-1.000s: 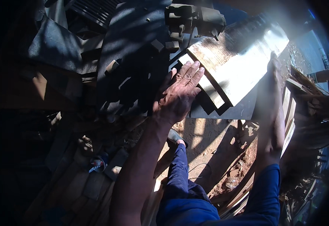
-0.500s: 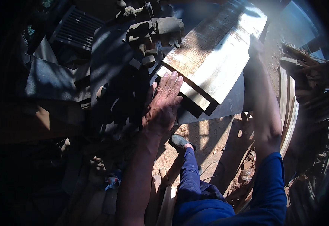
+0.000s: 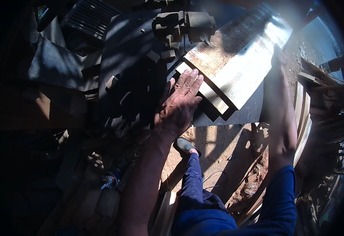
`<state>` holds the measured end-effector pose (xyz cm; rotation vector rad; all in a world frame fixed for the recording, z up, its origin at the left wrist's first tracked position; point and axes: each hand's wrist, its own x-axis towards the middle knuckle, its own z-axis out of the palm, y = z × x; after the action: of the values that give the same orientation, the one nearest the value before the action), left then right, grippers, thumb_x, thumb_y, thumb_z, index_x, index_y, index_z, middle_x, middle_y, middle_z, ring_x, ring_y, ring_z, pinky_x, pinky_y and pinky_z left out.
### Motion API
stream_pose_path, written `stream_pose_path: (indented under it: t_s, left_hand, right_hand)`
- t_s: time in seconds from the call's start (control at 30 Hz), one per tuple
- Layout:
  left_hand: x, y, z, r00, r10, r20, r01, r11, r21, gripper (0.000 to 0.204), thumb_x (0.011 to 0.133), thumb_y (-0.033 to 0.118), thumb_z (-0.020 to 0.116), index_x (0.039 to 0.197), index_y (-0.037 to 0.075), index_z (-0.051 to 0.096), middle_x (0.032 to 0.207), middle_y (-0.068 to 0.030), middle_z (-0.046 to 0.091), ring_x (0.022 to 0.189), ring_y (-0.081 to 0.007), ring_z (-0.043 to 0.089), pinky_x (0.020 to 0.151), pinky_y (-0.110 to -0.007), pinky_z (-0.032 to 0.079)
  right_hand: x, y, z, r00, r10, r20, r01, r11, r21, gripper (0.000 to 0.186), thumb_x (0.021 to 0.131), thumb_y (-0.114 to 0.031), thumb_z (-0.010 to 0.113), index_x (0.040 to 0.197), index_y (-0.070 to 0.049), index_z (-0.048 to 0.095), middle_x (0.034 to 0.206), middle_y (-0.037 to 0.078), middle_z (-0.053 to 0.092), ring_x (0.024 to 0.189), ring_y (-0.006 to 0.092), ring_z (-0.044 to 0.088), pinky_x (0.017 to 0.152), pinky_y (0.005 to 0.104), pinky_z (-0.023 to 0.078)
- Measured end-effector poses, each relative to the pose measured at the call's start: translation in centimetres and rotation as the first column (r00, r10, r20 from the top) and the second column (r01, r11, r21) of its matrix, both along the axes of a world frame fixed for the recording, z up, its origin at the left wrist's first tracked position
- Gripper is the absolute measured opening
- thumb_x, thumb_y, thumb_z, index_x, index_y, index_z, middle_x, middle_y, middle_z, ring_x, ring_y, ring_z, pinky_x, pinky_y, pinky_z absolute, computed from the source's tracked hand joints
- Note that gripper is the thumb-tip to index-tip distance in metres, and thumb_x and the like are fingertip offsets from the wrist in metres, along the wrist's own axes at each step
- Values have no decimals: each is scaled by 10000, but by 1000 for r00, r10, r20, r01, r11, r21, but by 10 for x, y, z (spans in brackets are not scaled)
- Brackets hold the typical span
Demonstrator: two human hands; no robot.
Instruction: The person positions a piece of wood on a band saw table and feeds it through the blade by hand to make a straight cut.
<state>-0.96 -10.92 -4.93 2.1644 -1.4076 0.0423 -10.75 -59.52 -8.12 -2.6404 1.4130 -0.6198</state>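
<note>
- Wide board (image 3: 237,59) lay on the dark table (image 3: 252,104), just beside the machine block (image 3: 184,27); a pale strip (image 3: 211,94) ran along its near end, dark gap showing between.
- Work looked under way, unfinished — board and strip both on the table, a hand at each. Couldn't tell whether the two were fully separate.
- Left hand (image 3: 178,103): fingers straight, tips on the strip, not wrapped round it.
- Right hand (image 3: 280,61) at the board's right edge — glare there, grip couldn't be told.
- Container: can-like thing (image 3: 111,179), lower left, shaded; contents not visible.
</note>
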Motion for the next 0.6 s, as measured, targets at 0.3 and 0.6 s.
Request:
stream_pose_path:
  t_s: [0.3, 0.6]
  left_hand:
    - [1, 2, -6, 1000, 10, -23, -10, 1000, -10, 534, 1001, 301, 486, 1496, 117, 409, 1572, -84, 363, 1471, -283, 297, 1201, -489, 184]
    - [1, 2, -9, 1000, 6, -16, -7, 999, -34, 535, 1003, 298, 483, 1502, 122, 402, 1573, -91, 363, 1468, -292, 304, 1198, -498, 184]
  right_hand:
    - [1, -4, -3, 1000, -8, 4, 8, 1000, 5, 446, 1045, -371, 334, 1272, -91, 597, 1125, 264, 653, 1094, 433, 602, 933, 507, 452]
    - [-2, -6, 1, 1000, -17, 5, 17, 1000, -9, 449, 1045, -378, 333, 1276, -98, 596, 1137, 263, 651, 1106, 433, 599, 943, 506, 450]
